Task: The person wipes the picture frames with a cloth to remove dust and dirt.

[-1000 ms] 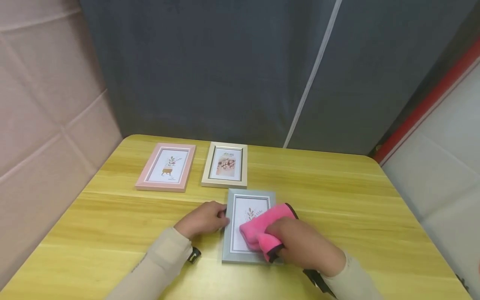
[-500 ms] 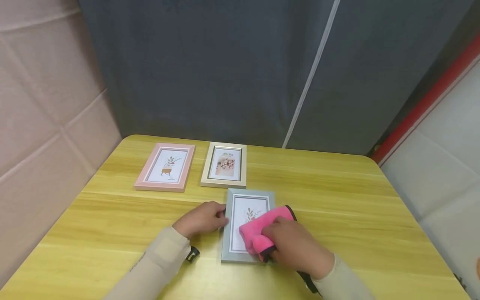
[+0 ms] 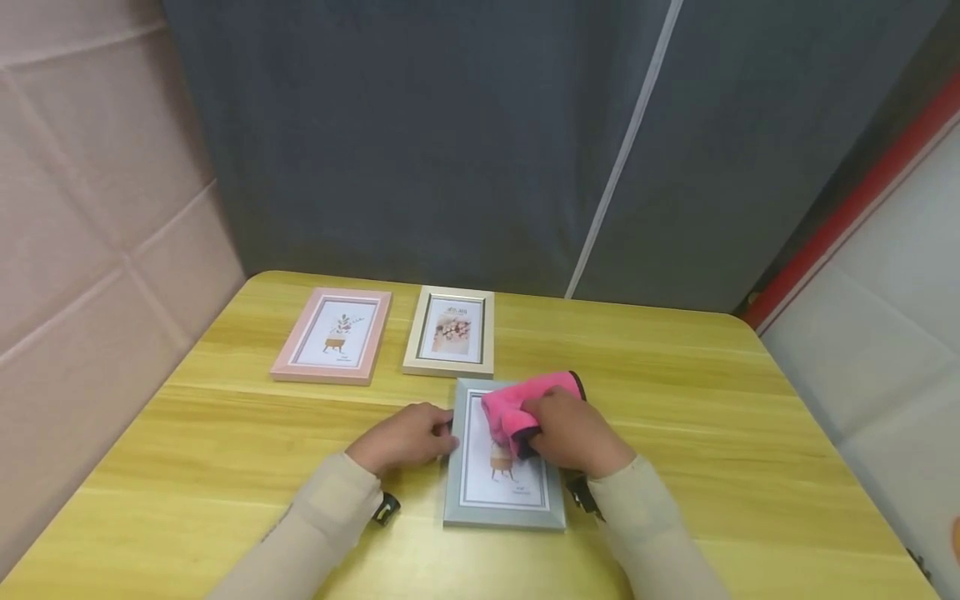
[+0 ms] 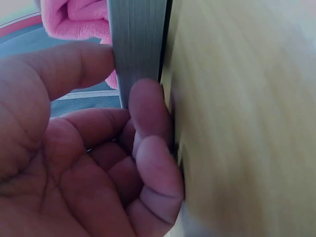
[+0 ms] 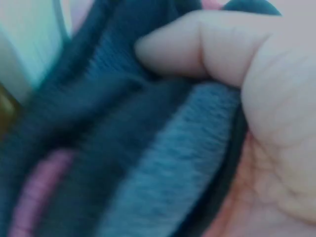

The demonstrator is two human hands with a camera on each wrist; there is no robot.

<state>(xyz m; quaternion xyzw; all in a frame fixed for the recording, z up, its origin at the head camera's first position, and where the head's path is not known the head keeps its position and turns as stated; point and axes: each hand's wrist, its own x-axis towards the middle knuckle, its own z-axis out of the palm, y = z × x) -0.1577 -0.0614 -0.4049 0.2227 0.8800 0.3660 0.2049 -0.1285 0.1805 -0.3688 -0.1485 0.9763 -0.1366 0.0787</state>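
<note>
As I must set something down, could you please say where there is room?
The table is freest between the right hand and the right edge; a smaller patch lies left of the left hand, in front of the pink frame. It is crowded around the grey frame: both hands, the pink cloth, and the cream frame just beyond.

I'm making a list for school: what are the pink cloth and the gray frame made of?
Pink cloth: soft, fuzzy fabric, probably microfiber; its fluffy pile shows. Gray frame: satiny with fine streaks, like brushed metal, though it could be coated plastic or wood.
</note>
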